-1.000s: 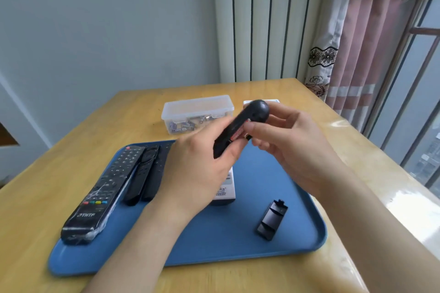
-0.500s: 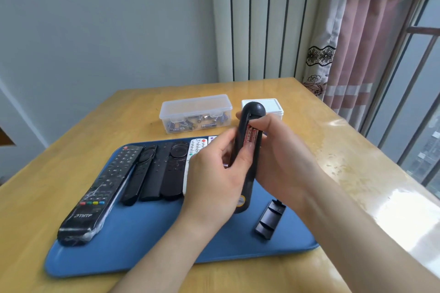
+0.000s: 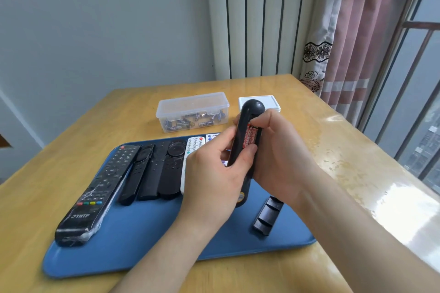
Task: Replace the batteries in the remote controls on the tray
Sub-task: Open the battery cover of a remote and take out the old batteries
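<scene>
Remote (image 3: pixel 251 110) stands almost upright in both my hands, above the tray (image 3: pixel 142 245), its open back toward me and a red battery (image 3: pixel 250 141) showing in the bay. My left hand (image 3: pixel 214 185) wraps the lower body, thumb pressed at the battery's lower end. My right hand (image 3: pixel 283 157) curls round the right side, fingertips hooked at the battery's upper end.

I judge it light and rigid, with a smooth plastic shell that could twist or slide in the palm, so the hold belongs on the long edges, clear of the bay. The battery is small, hard and round, and likely sprung tight at one end. I would pry from the free end; whether it has lifted I cannot tell.

The cover (image 3: pixel 267 217) lies on the tray just below and right of my grip, the other remotes (image 3: pixel 152 173) lie left of it, and the box (image 3: pixel 192 112) of batteries sits beyond.
</scene>
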Demonstrator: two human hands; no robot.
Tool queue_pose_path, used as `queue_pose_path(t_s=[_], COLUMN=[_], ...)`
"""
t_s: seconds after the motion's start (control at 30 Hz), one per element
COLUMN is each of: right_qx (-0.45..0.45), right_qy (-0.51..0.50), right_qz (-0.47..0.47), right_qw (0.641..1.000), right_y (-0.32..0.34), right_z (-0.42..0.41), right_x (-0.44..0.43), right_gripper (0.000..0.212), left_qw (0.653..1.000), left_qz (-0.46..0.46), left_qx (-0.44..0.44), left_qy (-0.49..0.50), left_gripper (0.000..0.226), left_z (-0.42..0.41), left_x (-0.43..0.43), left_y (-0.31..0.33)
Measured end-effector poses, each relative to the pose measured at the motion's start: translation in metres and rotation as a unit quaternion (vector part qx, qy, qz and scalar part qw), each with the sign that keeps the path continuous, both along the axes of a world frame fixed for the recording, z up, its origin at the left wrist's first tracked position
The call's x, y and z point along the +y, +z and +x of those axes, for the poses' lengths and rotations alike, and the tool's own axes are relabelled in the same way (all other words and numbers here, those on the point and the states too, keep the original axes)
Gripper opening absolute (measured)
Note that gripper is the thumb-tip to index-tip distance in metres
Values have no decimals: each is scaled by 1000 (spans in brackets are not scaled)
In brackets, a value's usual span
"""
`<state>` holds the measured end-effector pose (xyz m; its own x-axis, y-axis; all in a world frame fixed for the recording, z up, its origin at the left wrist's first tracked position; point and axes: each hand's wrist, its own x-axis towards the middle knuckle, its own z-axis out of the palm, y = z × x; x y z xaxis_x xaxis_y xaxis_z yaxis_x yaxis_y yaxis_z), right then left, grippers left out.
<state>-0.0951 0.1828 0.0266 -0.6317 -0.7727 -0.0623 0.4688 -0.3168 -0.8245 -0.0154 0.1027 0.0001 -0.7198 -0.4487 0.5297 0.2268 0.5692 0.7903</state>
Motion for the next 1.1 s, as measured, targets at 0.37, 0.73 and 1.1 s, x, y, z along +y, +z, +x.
queue_pose_path(t_s=[0.37, 0.73, 1.1], right_qx=[33, 77, 31], right_qy=[-46, 10, -40], right_qz=[34, 14, 23], right_qw=[998, 997, 998], right_y=[-8, -3, -16], right_z=[-6, -4, -23], right_x=[-3, 3, 1], right_gripper=[18, 21, 26], left_qw=[995, 986, 937], left_qz=[-73, -150, 342], left_qx=[-51, 23, 51], left_qy=[39, 73, -54], left_gripper=[12, 58, 28], left_z=[-6, -2, -4], left_x=[-6, -2, -21], left_y=[-5, -4, 12])
